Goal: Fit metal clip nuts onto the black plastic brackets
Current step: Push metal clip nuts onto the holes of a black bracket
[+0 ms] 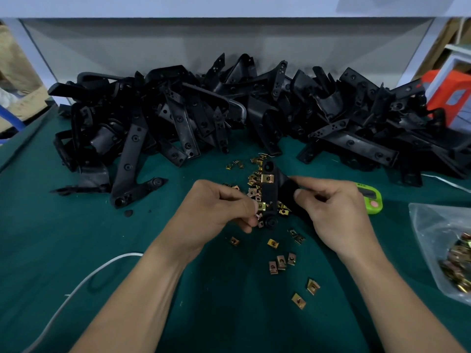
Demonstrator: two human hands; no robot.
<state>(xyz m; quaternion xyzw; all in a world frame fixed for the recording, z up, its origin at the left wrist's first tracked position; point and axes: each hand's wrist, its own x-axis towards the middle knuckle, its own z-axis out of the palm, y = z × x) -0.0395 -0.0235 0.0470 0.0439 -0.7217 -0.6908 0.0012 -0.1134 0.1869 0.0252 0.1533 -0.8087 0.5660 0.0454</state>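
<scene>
A black plastic bracket [271,192] is held over the green table between both hands. My right hand [334,212] grips its right wing. One brass-coloured clip nut [267,178] sits on the bracket's upper part. My left hand [216,212] pinches another clip nut [261,206] against the bracket's left edge, lower down. Loose clip nuts [281,262] lie scattered on the table under and in front of the hands.
A long heap of black brackets [229,108] fills the back of the green table [76,238]. A clear bag of clip nuts [456,253] lies at the right edge. A green timer [372,200] sits behind my right hand. A white cable [84,281] runs at the left.
</scene>
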